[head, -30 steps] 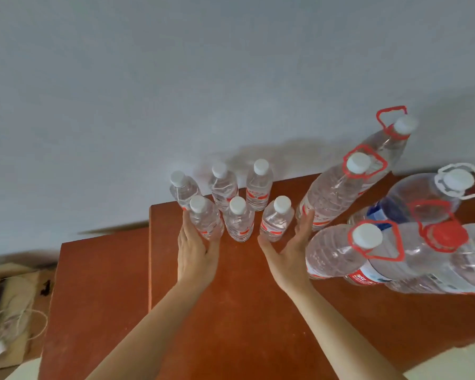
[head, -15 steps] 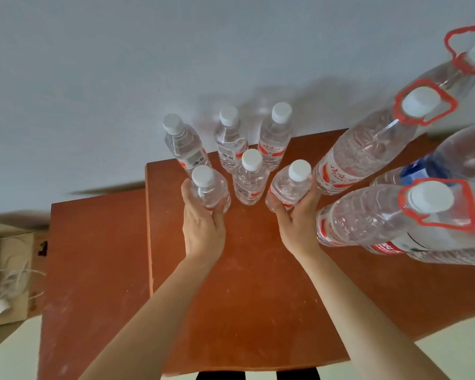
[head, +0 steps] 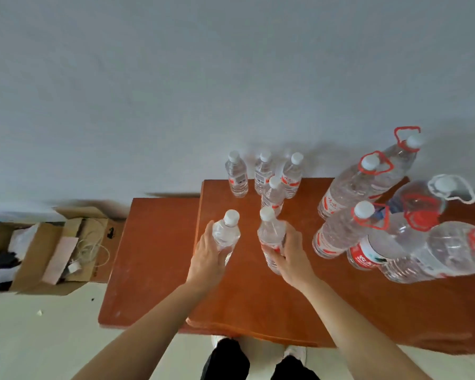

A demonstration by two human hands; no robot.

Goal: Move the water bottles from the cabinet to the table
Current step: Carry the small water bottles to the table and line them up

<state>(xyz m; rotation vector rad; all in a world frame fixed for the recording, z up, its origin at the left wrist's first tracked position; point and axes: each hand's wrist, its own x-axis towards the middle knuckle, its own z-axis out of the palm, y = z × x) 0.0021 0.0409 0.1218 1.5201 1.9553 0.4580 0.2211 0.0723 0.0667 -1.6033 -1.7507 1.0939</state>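
Centre frame, at the cabinet top (head: 244, 297), the left hand (head: 207, 259) wraps the left bottle (head: 226, 234) and the right hand (head: 291, 256) the right bottle (head: 270, 237), mid-body: light enough one-handed, I'd say, but thin, slick plastic, so squeeze gently at the waist, while four more bottles (head: 272, 193) wait behind.
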